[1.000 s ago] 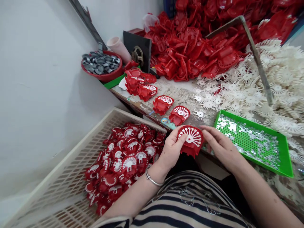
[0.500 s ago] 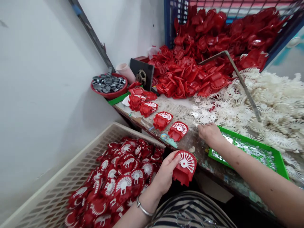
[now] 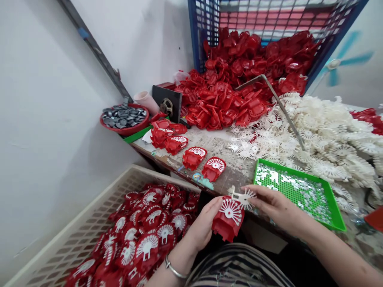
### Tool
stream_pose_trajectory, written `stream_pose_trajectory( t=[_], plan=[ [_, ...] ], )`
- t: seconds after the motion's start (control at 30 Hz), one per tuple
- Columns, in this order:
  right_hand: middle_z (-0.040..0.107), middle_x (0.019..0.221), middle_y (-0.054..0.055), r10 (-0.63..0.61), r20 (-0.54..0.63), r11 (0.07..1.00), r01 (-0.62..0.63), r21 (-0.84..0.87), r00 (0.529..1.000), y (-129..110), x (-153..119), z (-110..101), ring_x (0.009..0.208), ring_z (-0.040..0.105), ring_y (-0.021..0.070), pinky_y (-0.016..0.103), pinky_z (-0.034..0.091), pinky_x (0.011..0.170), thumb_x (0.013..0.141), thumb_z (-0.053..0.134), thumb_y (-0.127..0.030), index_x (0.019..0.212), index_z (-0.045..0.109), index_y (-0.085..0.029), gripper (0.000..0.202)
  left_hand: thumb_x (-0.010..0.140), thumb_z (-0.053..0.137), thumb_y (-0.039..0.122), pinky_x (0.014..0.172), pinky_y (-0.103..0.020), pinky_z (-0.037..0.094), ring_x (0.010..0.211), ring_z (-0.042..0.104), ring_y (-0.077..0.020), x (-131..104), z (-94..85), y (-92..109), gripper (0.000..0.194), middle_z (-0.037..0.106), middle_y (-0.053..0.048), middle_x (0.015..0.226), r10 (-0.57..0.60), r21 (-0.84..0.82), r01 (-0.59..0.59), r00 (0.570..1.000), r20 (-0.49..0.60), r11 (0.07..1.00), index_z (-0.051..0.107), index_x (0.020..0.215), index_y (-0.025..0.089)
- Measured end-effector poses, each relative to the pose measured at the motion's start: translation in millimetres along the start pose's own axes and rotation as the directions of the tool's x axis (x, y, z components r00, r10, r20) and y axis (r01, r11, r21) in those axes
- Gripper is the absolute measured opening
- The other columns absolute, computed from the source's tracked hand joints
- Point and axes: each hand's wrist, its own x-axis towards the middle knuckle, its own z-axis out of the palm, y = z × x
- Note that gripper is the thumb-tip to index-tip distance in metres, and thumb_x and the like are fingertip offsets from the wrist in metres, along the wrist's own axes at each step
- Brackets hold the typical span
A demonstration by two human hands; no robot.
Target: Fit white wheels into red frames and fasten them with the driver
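Note:
My left hand (image 3: pixel 206 223) grips a red plastic shell (image 3: pixel 226 228) by its left side, above my lap. A white fan-shaped insert (image 3: pixel 229 210) lies on the shell's face. Between the thumb and fingers of my right hand (image 3: pixel 271 203) is a white spoked piece (image 3: pixel 245 199), held at the shell's upper right edge. Two red shells with white fans, one of them here (image 3: pixel 214 169), lie on the table edge beyond. More shells are stacked farther left. The green tray (image 3: pixel 338 207) with small clear pieces is right of my right hand.
A cream crate (image 3: pixel 98 207) of finished-looking red pieces stands at lower left. Behind are a red bowl (image 3: pixel 125 130) of grey parts, a blue crate (image 3: pixel 196 40) spilling red shells, a bent metal bar (image 3: pixel 281 105) and a heap of white spoked pieces (image 3: pixel 326 127).
My right hand has come back from the white heap to the shell, bringing a white spoked piece. My left hand still holds the shell. The view has shifted.

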Motion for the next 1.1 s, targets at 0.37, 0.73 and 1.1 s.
stream_pose_trajectory(
  t=[0.37,0.73,1.1],
  plan=[
    [0.074,0.094,0.002,0.023,0.072,0.998,-0.018,-0.064,0.997,18.2,-30.8,16.1,0.082,0.068,0.0182,0.031,0.056,0.08,0.087,0.058,-0.038,0.098,0.074,-0.024,0.024,0.07,0.074,0.065,0.072,-0.027,0.047,0.073,0.061,-0.0145,-3.0,27.3,-19.3,0.057,0.069,-0.002,0.079,-0.048,0.102,0.036,0.991,0.124,0.994,0.069,0.093,0.013],
    [0.063,0.101,0.013,-0.476,-0.186,0.701,0.242,-0.671,0.86,30.3,-40.0,28.3,0.096,0.061,0.0256,0.043,0.053,0.085,0.097,0.052,-0.043,0.112,0.068,-0.017,0.034,0.073,0.078,0.035,0.08,-0.028,0.048,0.083,0.062,-0.0149,-8.1,40.9,-32.4,0.039,0.07,-0.002,0.094,0.108,0.113,-0.112,0.993,0.04,0.987,0.066,0.105,0.016],
    [0.056,0.119,0.017,-0.481,-0.192,0.581,0.147,-0.8,0.856,31.4,-53.4,40.7,0.109,0.052,0.0321,0.05,0.043,0.096,0.088,0.063,-0.041,0.126,0.058,-0.009,0.05,0.087,0.065,0.046,0.08,-0.026,0.051,0.084,0.064,-0.0147,-7.7,42.0,-36.1,0.031,0.071,-0.002,0.093,0.149,0.075,-0.149,0.989,0.01,0.986,0.067,0.103,0.019]
  ],
)
